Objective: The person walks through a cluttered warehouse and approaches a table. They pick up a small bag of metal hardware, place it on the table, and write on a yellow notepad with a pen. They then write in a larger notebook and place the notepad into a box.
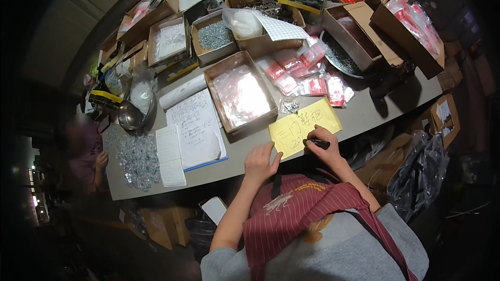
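Observation:
A yellow paper sheet (329, 116) lies at the table's front edge, with large dark handwriting across it. Wrapped round a black marker (320, 144), my right hand (328, 151) holds the tip down at the writing on the lower part of the sheet. My left hand (259, 162) rests at the sheet's lower left corner, thumb and fingers apart, touching the paper's edge. Just beyond the sheet sits a small clear bag of metal parts (289, 106). A cardboard box of clear packets (242, 91) stands to the left of it.
Red-and-white zip bags (314, 87) lie behind the sheet, beside a round tray of dark screws (341, 60). An open notebook (195, 125) and a heap of small clear packets (139, 161) occupy the left. Several part boxes line the back. Another person (86, 151) is at far left.

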